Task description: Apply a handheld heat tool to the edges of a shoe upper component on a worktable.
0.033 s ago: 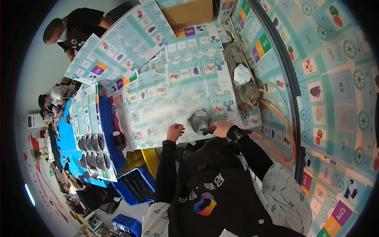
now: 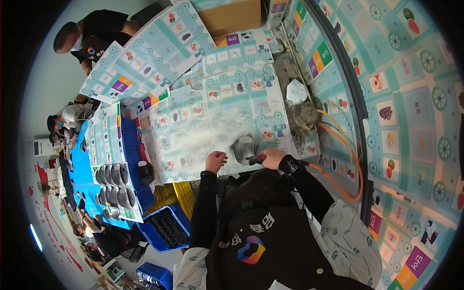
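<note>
A dark grey rounded shell-like piece [image 2: 244, 150] with a pale flat top lies near the front edge of the paper-covered worktable [image 2: 193, 130]. My right hand [image 2: 271, 158] is closed around a black air blow gun [image 2: 254, 159], whose tip reaches the near side of the piece. An orange hose [image 2: 333, 181] trails from behind that hand to the right. Just left of the piece hovers my left hand [image 2: 216, 161], its fingers loosely bent and slightly apart, with nothing visible in them. The piece's underside is hidden.
More dark pieces [image 2: 112, 175] stand in rows on a board at left. Below are a blue crate [image 2: 183, 216] of black parts and a yellow crate [image 2: 185, 195]. A cardboard box [image 2: 231, 18] stands at the back; a printed panel [image 2: 413, 116] walls the right. Co-workers [image 2: 104, 36] are at left.
</note>
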`<state>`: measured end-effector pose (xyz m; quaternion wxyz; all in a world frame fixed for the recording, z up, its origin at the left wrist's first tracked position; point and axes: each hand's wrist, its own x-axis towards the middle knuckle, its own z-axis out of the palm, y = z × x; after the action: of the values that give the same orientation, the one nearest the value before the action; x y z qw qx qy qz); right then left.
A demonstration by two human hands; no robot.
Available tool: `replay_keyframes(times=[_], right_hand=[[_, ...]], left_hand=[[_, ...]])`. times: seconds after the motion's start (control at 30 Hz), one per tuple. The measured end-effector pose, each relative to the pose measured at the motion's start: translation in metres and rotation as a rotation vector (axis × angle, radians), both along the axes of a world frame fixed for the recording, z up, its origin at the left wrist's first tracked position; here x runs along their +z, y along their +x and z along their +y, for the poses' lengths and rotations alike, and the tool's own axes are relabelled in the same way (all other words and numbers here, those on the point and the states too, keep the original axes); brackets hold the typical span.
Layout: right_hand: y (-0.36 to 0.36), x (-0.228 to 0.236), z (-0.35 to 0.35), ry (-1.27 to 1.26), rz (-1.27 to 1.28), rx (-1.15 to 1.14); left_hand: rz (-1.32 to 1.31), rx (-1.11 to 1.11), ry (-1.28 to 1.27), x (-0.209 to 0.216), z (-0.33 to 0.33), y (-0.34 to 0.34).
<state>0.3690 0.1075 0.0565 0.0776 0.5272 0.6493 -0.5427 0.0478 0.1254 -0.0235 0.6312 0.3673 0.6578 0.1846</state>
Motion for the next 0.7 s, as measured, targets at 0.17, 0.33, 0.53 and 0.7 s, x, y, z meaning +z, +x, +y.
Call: replay_keyframes(times=[0.17,0.33,0.53,0.7], right_hand=[[0.034,0.013,-0.01,0.146,0.039,-0.29],[0.032,0.0,-0.02,0.399,-0.114,-0.465],[0.076,-0.058,-0.035,0.518,-0.062,-0.371],[0.046,-0.026,-0.034,0.278,-0.444,-0.345]], left_hand=[[0.229,-0.185,0.118,-0.016,0.011,0.032],[0.41,-0.249,0.22,-0.028,0.002,0.012],[0.61,-0.467,0.331,-0.036,0.014,0.077],[0.528,-0.385,0.379,0.059,0.0,0.057]])
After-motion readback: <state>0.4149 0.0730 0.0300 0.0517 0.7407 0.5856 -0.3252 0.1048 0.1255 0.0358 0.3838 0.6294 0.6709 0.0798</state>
